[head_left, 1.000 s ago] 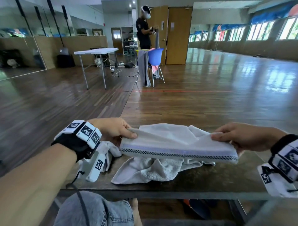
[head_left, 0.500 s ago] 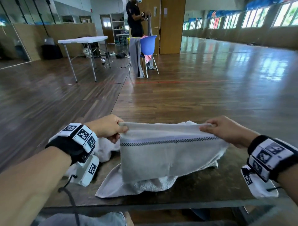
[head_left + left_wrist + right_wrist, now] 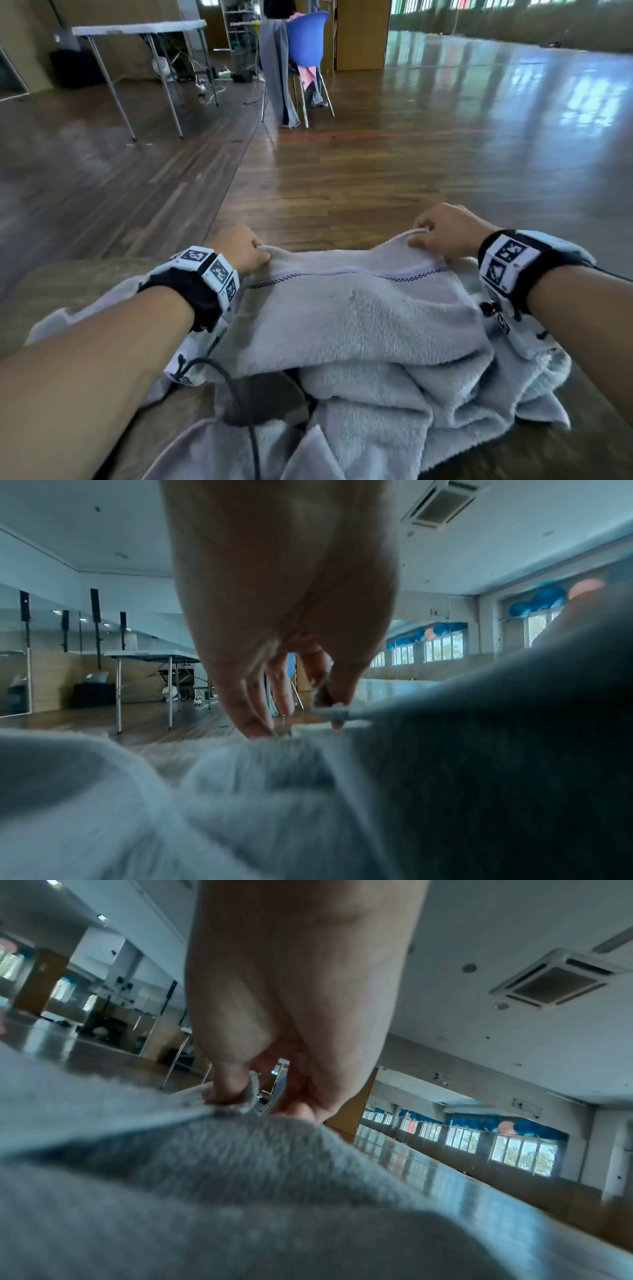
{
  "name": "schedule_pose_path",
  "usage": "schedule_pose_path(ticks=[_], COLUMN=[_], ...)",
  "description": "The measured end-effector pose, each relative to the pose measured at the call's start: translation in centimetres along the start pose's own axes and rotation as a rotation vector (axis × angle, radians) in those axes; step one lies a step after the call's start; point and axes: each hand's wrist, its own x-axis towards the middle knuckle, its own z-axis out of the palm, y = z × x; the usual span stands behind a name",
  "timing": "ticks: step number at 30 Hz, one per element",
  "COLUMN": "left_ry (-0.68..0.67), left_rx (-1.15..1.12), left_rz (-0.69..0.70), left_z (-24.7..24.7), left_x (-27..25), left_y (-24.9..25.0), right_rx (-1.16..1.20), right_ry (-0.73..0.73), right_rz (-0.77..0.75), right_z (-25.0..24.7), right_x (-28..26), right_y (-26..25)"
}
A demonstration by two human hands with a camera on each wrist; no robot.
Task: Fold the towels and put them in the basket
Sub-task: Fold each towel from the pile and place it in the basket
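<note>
A white towel [image 3: 356,308] with a checked stripe lies spread over a heap of more white towels [image 3: 394,404] on the dark table [image 3: 61,281]. My left hand [image 3: 248,251] pinches the towel's far left corner, low near the table's far edge. My right hand [image 3: 442,231] pinches the far right corner, a little higher. In the left wrist view the thumb and fingers [image 3: 329,696] nip the towel's hem [image 3: 342,714]. In the right wrist view the thumb [image 3: 227,1088] presses the edge of the towel [image 3: 219,1150] against curled fingers. No basket is in view.
Beyond the table's far edge stretches a wooden floor [image 3: 376,171]. Farther back stand a white folding table [image 3: 140,29] and a blue chair [image 3: 306,37] draped with grey cloth. A black cable [image 3: 239,411] runs from my left wrist over the towels.
Both hands have carried the towel's top edge forward and down from the air to the table's far side. The towel now lies flat over the heap instead of hanging.
</note>
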Motion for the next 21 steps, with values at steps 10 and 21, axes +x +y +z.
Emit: schedule_pose_path(ticks=[10,21], left_ry=[0.097,0.035], left_rx=[-0.062,-0.366], left_rz=[0.081,0.220], left_z=[0.0,-5.5], left_x=[-2.1,-11.7], left_y=[0.7,4.9], right_rx=[-0.043,0.444], right_ry=[0.102,0.615], right_rz=[-0.001,-0.279], right_z=[0.8,-3.9], right_x=[-1.6,-18.1], right_y=[-1.5,-4.8])
